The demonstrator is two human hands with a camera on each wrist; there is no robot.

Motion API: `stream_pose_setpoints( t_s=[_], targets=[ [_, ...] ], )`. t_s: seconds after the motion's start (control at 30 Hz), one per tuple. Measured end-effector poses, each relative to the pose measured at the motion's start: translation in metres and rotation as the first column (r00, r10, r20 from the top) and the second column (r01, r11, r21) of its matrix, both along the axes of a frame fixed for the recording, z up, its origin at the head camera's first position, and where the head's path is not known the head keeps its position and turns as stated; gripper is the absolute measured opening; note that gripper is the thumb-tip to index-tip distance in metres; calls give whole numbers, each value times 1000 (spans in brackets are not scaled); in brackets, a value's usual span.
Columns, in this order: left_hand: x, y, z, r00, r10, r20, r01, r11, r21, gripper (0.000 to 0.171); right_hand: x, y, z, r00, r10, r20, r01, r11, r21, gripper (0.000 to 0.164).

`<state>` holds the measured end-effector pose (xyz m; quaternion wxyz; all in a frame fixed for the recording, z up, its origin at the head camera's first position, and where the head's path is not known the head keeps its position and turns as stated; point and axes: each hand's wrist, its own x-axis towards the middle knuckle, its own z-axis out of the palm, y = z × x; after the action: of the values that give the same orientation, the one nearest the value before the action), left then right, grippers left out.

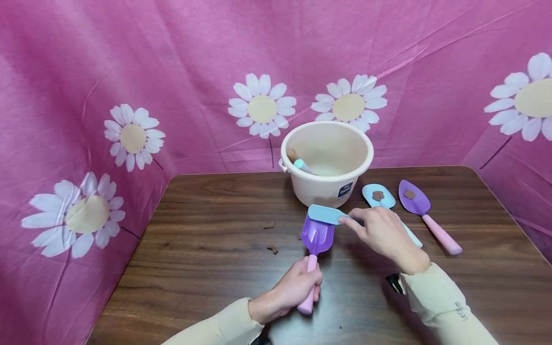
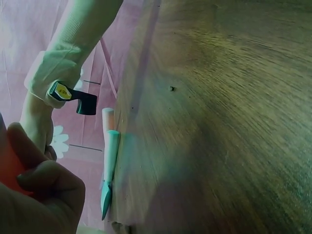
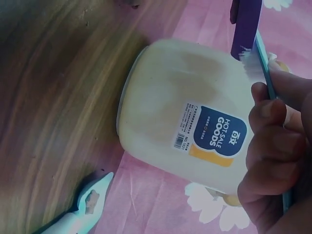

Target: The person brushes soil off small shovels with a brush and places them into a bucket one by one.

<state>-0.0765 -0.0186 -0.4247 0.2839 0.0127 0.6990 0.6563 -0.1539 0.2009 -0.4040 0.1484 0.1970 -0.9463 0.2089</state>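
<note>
My left hand [image 1: 295, 283] grips the pink handle of a purple toy shovel [image 1: 318, 242], its blade raised in front of the bucket. Between thumb and fingers, my right hand [image 1: 384, 232] holds a light blue brush [image 1: 323, 214] laid across the tip of that blade. White bristles [image 3: 252, 66] show against the purple shovel [image 3: 247, 29] in the right wrist view. Behind both tools stands a cream bucket [image 1: 316, 189] with a label; a brown piece [image 1: 292, 155] and a blue-ended rod [image 1: 301, 166] are inside.
Right of the bucket lie a light blue shovel [image 1: 371, 191] and a purple pointed trowel [image 1: 416, 203], each with a brown lump on its blade. Brown crumbs [image 1: 272, 249] lie on the wooden table [image 1: 207, 258] at left. A pink flowered cloth [image 1: 194, 72] hangs behind.
</note>
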Motion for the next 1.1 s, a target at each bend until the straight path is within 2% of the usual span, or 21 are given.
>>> stream_pose_setpoints(
  t_s=[0.2,0.4,0.5,0.7,0.87,0.97,1.1],
  targets=[
    [-1,0,1,999,35,1,-35,999,4,13,4,-3,1,1000,13,8,-13,999,-35,16],
    [-6,0,2,998,65,-12,-65,998,24,13,15,-9,7,986,142,84,-140,990,-22,26],
    [-6,0,3,998,62,-12,-62,998,29,13,18,-11,10,978,172,119,-172,985,-8,31],
    [-5,0,2,998,54,-11,-54,998,37,13,19,-10,10,973,172,156,-173,985,-4,28],
    [-3,1,2,999,42,-26,-42,999,17,13,15,-7,7,979,162,121,-162,987,-9,27],
    [-2,1,1,999,34,-17,-34,999,8,13,11,-4,4,987,130,90,-130,992,-8,25],
    [1,1,0,1000,10,6,-10,1000,21,13,5,1,2,998,49,50,-50,999,7,20]
  ],
)
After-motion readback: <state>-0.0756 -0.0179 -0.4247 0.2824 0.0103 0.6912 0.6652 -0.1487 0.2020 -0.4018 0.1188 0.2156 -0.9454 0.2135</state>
